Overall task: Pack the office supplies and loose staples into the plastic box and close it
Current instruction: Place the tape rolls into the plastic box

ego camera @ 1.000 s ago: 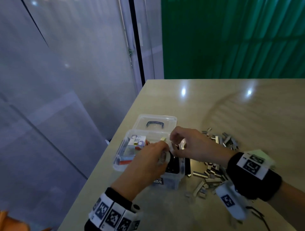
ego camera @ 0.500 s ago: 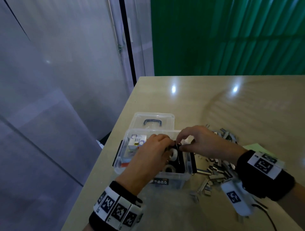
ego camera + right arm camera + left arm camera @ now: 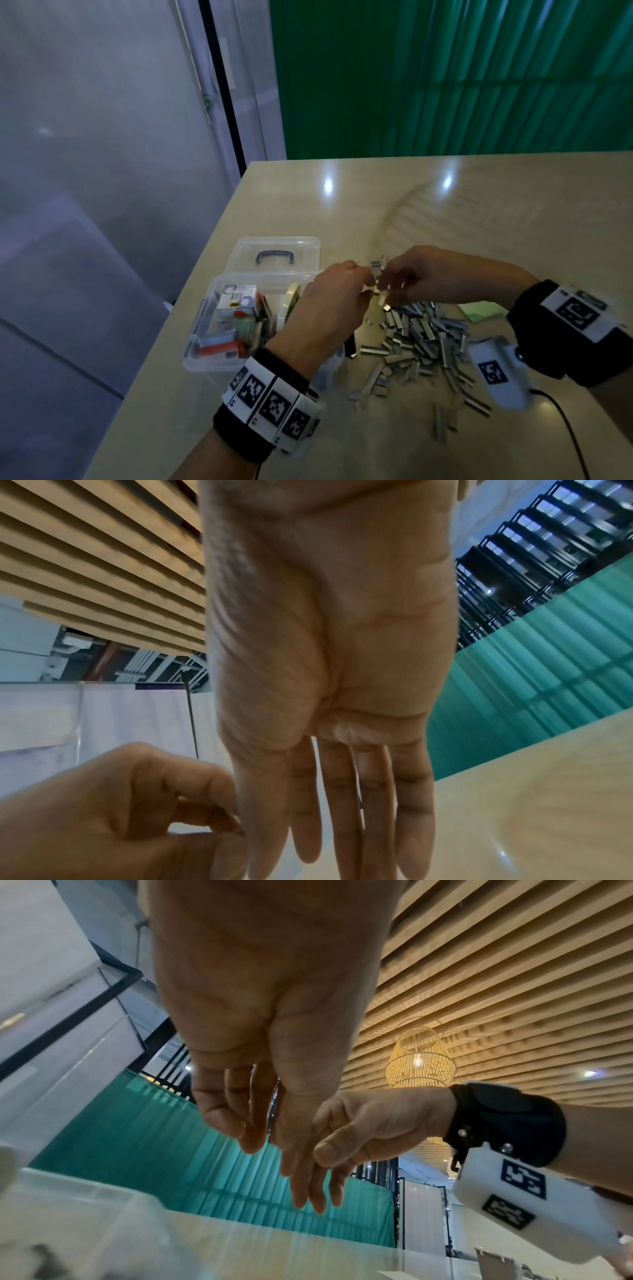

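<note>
The job looks partly done. The clear plastic box (image 3: 219, 356) already holds several supplies: one small printed carton (image 3: 237, 300), one roll of tape (image 3: 291, 301) on edge, one red-and-white item (image 3: 219, 350) near its front wall, and some coloured bits too crowded to count. Its one lid (image 3: 279, 253), with a dark handle, lies off the box on the table (image 3: 479, 212) just beyond it. So closing is not yet done.

The staples (image 3: 421, 339) are what is left. They lie in one loose heap of strips, too many to count, below and to the right of where the two hands meet. The left hand (image 3: 329, 308) and right hand (image 3: 431, 277) touch fingertip to fingertip just right of the box, above the heap's near edge. Both pinch around something small and pale there, perhaps a staple strip; I cannot tell what it is. One green paper (image 3: 481, 311) lies past the heap.
</note>
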Action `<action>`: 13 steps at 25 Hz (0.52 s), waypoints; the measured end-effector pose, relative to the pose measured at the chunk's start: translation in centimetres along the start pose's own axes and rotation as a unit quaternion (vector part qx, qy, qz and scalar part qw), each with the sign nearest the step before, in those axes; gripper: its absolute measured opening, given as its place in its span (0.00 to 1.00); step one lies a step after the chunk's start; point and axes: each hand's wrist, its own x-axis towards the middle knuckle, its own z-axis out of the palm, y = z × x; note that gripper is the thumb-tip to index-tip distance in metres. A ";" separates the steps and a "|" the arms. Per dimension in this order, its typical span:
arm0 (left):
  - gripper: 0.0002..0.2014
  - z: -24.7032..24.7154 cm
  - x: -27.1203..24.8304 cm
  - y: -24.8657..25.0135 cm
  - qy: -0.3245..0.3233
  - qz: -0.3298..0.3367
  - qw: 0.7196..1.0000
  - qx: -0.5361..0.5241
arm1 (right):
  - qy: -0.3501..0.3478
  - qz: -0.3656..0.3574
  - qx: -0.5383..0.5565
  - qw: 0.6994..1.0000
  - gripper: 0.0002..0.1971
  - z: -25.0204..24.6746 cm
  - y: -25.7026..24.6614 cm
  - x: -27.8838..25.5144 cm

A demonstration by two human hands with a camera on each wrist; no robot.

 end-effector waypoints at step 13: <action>0.09 10.6 3.9 6.0 -0.099 -0.085 0.991 0.008 | 0.035 0.125 -0.024 0.991 0.10 3.3 13.2 -3.5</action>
